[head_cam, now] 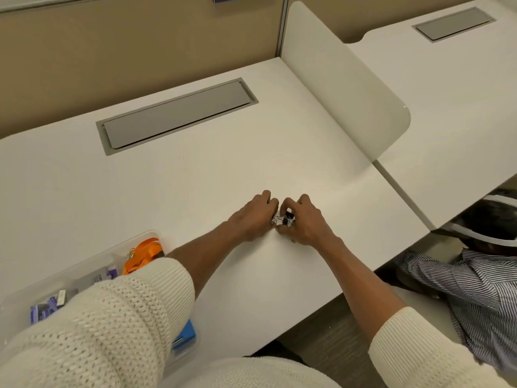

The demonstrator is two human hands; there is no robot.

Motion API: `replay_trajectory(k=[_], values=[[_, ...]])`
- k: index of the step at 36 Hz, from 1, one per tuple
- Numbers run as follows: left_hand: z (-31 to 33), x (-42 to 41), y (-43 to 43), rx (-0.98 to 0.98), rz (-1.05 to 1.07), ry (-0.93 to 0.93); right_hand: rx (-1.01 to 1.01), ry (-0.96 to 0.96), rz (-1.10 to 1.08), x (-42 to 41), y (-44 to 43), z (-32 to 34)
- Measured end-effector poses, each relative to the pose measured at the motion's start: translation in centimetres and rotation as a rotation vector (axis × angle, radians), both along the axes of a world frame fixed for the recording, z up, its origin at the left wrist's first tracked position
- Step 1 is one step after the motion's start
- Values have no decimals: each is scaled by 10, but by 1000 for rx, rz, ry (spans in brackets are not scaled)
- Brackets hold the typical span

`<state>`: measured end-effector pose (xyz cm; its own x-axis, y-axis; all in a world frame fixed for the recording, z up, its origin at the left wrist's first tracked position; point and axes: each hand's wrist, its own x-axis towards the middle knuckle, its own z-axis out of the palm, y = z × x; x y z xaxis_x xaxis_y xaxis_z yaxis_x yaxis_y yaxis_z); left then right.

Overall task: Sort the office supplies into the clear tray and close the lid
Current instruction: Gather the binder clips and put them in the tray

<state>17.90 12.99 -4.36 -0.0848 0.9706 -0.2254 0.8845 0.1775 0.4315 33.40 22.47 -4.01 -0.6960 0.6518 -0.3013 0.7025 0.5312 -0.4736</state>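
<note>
Black with shiny wire handles, one binder clip (286,220) sits pinched between the curled fingers of the left hand (251,217) and right hand (303,221) just over the white desk (195,177), well apart from the clear tray (92,264) at the left.

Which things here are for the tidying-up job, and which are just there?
For the job:
- clear tray
- binder clips, held between left hand and right hand
- orange lanyard in the tray
- blue box

Just there:
- grey desk hatch
- white divider
- another person's striped sleeve
</note>
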Motion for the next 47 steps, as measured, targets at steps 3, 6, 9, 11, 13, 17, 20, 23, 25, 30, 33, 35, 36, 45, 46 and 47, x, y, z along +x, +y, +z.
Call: replay_trajectory(k=[3, 6, 9, 11, 13, 17, 20, 23, 25, 30, 33, 35, 36, 45, 46, 47], values=[[2, 2, -5, -12, 14, 18, 17, -3, 19, -2, -4, 0], [3, 7, -10, -10, 39, 39, 36, 34, 14, -1, -8, -3], [2, 13, -14, -4, 53, 76, 63, 70, -9, 1, -11, -7], [2, 15, -16, 1, 66, 90, 77, 107, -46, 3, -14, -11], [2, 15, -17, -5, 78, 73, 59, 164, -104, 4, -16, -14], [3, 10, -20, -17, 171, -23, -56, 283, -269, 6, -18, -13], [6, 6, -23, -41, 254, -104, -160, 367, -410, 8, -20, -11], [9, 1, -23, -24, 369, -223, -285, 430, -516, 11, -23, -11], [12, 0, -25, -6, 428, -321, -353, 471, -550, 12, -24, -10], [16, 1, -35, -20, 629, -618, -517, 588, -613, 14, -24, -8], [17, 4, -41, -38, 750, -796, -655, 660, -622, 12, -25, -7], [19, 5, -44, -39, 800, -886, -755, 691, -627, 11, -27, -5], [21, 5, -47, -37, 819, -917, -796, 696, -621, 11, -28, -4], [64, -3, -107, 104, 930, -1049, -1047, 629, -349, -25, -65, 14], [70, -7, -119, 132, 952, -1028, -1061, 615, -309, -33, -72, 17], [76, -11, -131, 160, 976, -992, -1073, 600, -268, -40, -79, 21]])
